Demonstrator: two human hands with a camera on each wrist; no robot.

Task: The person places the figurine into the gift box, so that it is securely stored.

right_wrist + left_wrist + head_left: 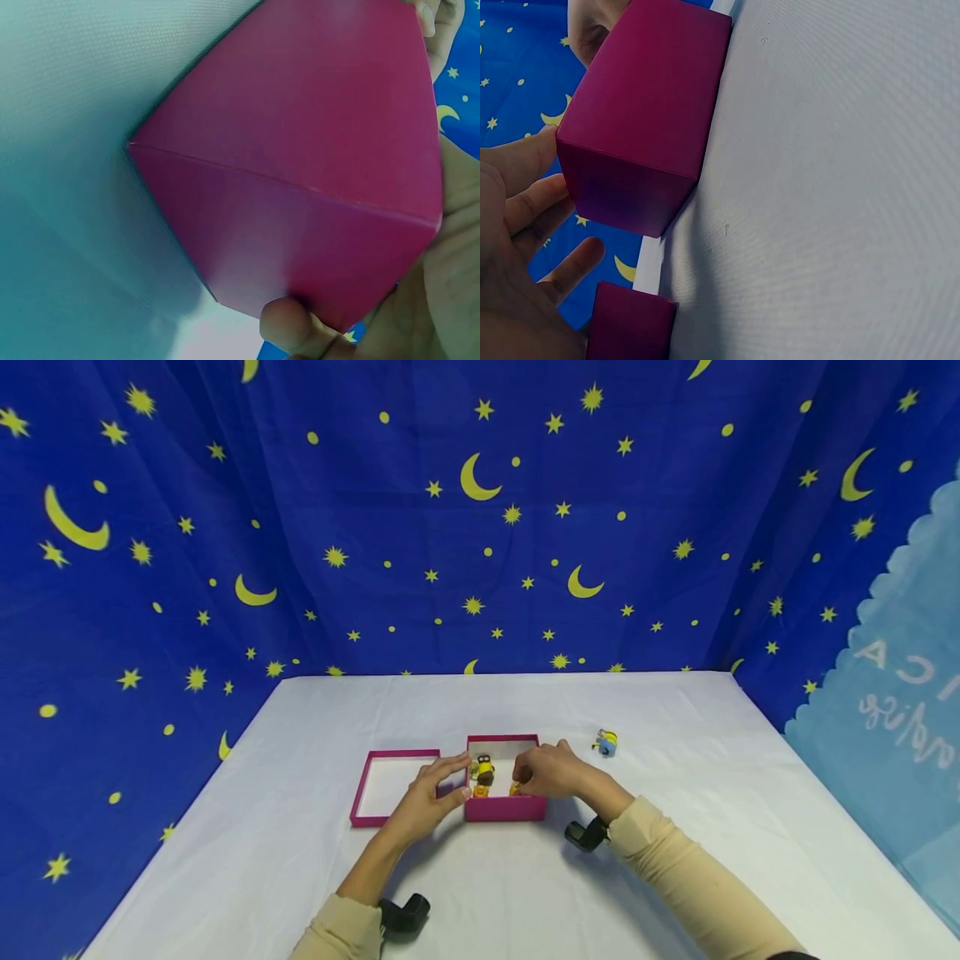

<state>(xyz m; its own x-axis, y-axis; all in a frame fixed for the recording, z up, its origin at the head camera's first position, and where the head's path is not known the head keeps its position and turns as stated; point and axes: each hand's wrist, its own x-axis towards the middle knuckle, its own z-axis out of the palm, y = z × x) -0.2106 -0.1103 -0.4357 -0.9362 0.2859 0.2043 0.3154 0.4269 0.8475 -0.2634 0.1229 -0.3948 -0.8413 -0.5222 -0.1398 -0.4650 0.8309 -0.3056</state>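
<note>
A magenta box [505,810] without its lid stands mid-table. Inside its left half lie a yellow minion figure [485,769] with dark goggles and an orange-yellow piece [481,791]. My left hand [422,802] steadies the box's left side, fingers fairly straight, thumb at the near corner; in the left wrist view its fingertips [544,139] meet the wall. My right hand [551,770] reaches over the right wall, fingers bent down into the box. A small yellow figure [514,787] shows at its fingertips, mostly covered by them. One right finger [285,324] stays outside the wall.
The magenta lid [358,789] lies with its white inside up, left of the box. A yellow-and-blue minion figure [606,743] lies on the white table [675,860] behind and right of the box. Blue star-and-moon cloth [480,543] hangs behind the table.
</note>
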